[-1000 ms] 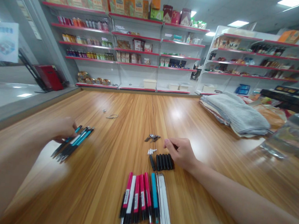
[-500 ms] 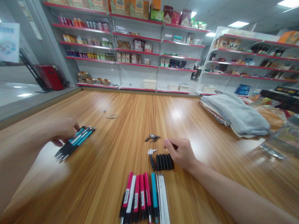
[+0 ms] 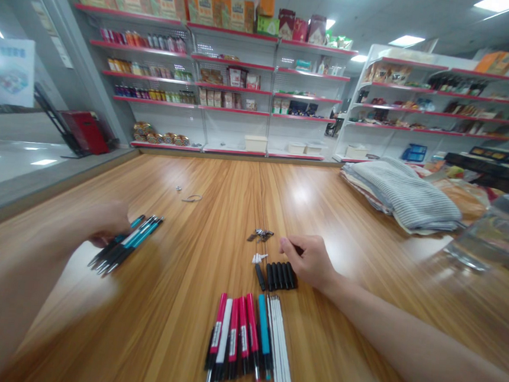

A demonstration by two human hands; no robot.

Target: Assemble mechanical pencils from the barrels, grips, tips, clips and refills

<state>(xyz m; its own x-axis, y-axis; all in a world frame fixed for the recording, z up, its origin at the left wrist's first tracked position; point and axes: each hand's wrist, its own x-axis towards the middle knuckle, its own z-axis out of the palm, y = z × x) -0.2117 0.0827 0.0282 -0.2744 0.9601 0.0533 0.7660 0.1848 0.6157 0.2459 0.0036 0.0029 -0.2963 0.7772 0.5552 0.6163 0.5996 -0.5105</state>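
Observation:
On the left, my left hand [image 3: 111,223] is closed with bent fingers on the outermost pen [image 3: 137,221] of a group of blue-and-black pens [image 3: 136,240]; the fingertips are partly hidden. My right hand [image 3: 308,258] rests on the table, loosely curled, with nothing showing in it. Beside it lie several short black grip tubes [image 3: 279,275], small white tips [image 3: 258,258] and a little heap of metal clips [image 3: 261,235]. Nearer me are pink pen barrels [image 3: 234,332], a white barrel [image 3: 224,331], a blue barrel [image 3: 263,319] and thin white refills [image 3: 279,354].
A folded striped cloth [image 3: 410,190] and a clear plastic container [image 3: 492,229] sit at the right. Farther up the wooden table [image 3: 216,223] lies a thin looped piece [image 3: 191,198]. Stocked shelves [image 3: 232,88] stand behind the table.
My left hand has shifted slightly, and the outermost pen has slid a little left, apart from the other blue pens. My right hand stays still.

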